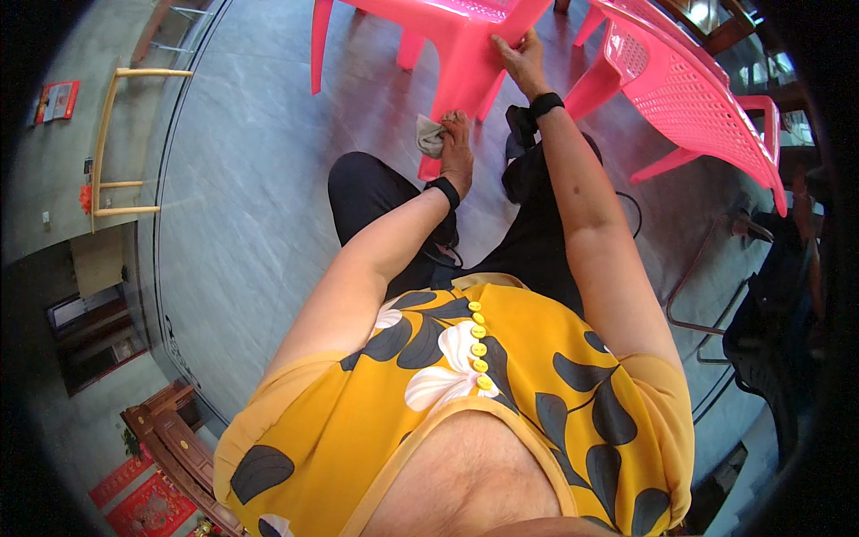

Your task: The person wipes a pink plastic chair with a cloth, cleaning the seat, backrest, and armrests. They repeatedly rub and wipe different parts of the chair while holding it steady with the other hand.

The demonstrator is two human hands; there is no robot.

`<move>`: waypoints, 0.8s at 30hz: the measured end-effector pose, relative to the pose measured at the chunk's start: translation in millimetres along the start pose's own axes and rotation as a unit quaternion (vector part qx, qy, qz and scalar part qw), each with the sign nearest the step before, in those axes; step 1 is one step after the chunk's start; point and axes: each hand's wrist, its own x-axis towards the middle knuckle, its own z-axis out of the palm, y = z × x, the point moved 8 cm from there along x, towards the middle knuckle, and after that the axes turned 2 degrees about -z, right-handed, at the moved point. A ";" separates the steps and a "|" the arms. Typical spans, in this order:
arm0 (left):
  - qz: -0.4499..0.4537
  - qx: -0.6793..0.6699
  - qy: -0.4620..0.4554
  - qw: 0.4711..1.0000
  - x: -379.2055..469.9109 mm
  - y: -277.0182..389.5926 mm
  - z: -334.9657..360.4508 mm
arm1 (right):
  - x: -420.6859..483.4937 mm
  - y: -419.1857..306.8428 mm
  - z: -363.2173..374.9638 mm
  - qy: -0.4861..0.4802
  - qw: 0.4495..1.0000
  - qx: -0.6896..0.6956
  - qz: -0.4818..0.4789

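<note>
My left hand (458, 152) presses a crumpled grey cloth (429, 136) against the lower leg of a pink plastic chair (470, 64). The cloth bunches out on the left side of that leg, and its folds hide part of the chair surface. Higher up, my right hand (527, 65) grips the edge of the same chair near the top of the leg, thumb on the front face. Its other fingers are partly hidden behind the plastic. The chair's seat runs out of view at the top.
A second pink chair (691, 101) with a perforated back stands close on the right. Beyond it are a metal-framed black chair (758, 322) and dark furniture. A light wooden frame (104, 141) is by the left wall. Grey tiled floor (248, 148) surrounds my legs.
</note>
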 end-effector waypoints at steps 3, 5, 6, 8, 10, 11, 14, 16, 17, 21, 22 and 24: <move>0.013 -0.035 -0.057 0.998 -8.0 20.6 16.0 | 0.0 -3.2 -1.0 -0.003 0.999 -0.052 -0.004; 0.013 -0.053 -0.080 0.995 -15.7 32.3 28.4 | 0.5 -0.3 -1.5 0.002 1.000 -0.024 0.017; 0.006 -0.055 -0.083 0.995 -20.5 36.0 33.9 | 0.7 -1.3 0.3 -0.006 1.000 -0.013 0.012; -0.012 0.008 -0.086 0.996 -26.6 39.8 46.9 | 0.8 3.3 2.8 -0.011 0.999 -0.015 0.041; 0.076 -0.083 -0.173 0.978 -36.7 58.1 73.3 | -1.0 -4.1 6.2 -0.027 0.999 0.018 0.000; 0.153 -0.158 -0.227 0.949 -44.5 71.7 84.8 | -0.8 -4.2 4.0 -0.014 1.000 0.015 0.005; 0.243 -0.258 -0.285 0.891 -49.2 80.7 95.9 | -6.4 -3.0 9.6 -0.021 1.000 0.012 0.016; 0.280 -0.317 -0.295 0.857 -42.3 69.9 88.6 | -7.3 -3.4 9.0 -0.017 0.999 0.033 0.018; 0.284 -0.357 -0.291 0.841 -35.3 57.9 79.7 | -7.3 -0.3 6.7 -0.006 0.999 0.032 0.035; 0.201 -0.654 -0.325 0.653 2.2 -37.7 32.4 | -2.0 0.4 2.7 -0.013 0.999 0.043 0.019; 0.175 -0.723 -0.266 0.613 14.8 -78.8 17.2 | -0.9 1.6 2.5 -0.010 0.998 0.052 0.021; 0.081 -0.907 -0.126 0.394 37.0 -155.1 -15.8 | -0.1 3.5 2.7 -0.005 0.999 0.043 0.024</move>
